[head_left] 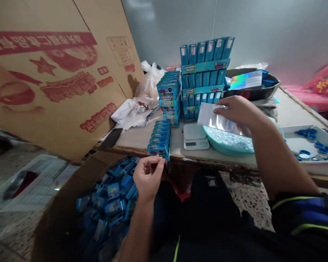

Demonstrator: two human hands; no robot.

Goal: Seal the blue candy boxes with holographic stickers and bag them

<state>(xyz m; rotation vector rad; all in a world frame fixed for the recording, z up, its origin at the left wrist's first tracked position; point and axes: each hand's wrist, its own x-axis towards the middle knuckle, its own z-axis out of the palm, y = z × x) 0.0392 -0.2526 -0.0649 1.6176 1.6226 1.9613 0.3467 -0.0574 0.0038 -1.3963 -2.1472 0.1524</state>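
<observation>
My right hand [236,111] grips a shiny, see-through plastic sleeve [222,122] and holds it above a turquoise basin [221,147] full of small pale pieces. My left hand [149,178] is at the table's front edge, thumb and fingers drawn together in a pinch. Whatever lies between those fingertips, if anything, is too small to make out. Directly beyond them stands a row of small blue candy boxes [160,136]. A white digital scale [195,136] sits between that row and the basin.
Filled display trays [203,67] are stacked at the back, beside another stack of blue packs [169,94]. A white tray of blue caps [314,145] lies right. Below left, a carton holds loose blue boxes [114,203]. A large printed cardboard sheet [57,72] rises at left.
</observation>
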